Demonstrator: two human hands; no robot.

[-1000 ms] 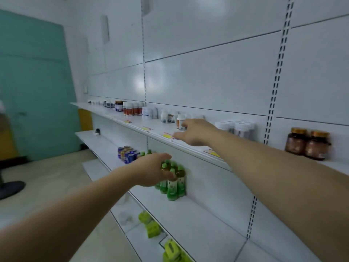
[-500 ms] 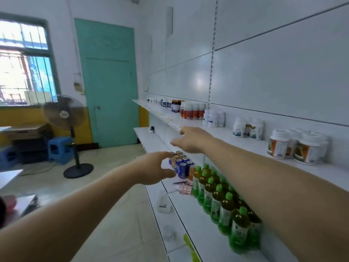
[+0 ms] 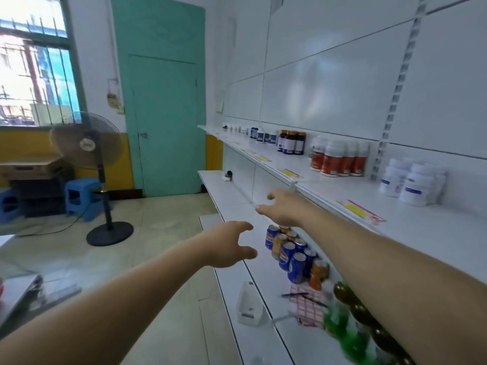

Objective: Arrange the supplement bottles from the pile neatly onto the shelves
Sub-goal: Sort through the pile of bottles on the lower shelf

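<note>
Supplement bottles stand in groups along the top shelf (image 3: 329, 191): white bottles with blue labels (image 3: 411, 184) at right, white bottles with orange labels (image 3: 337, 159), dark bottles (image 3: 291, 142) and more small ones farther back. My right hand (image 3: 283, 209) hovers in front of the shelf edge, fingers spread, holding nothing. My left hand (image 3: 228, 245) is stretched out lower and to the left, fingers loosely spread, empty. No pile of bottles is in sight.
Soda cans (image 3: 295, 251) and green drink bottles (image 3: 342, 325) stand on the middle shelf, with a small white holder (image 3: 249, 306) near its edge. A standing fan (image 3: 89, 154), blue stools (image 3: 81, 196) and a teal door (image 3: 166, 106) lie to the left.
My view has swung left along the shelves toward the door and fan. My right hand has come off the white bottle it touched and both hands now hang in the air, empty.
</note>
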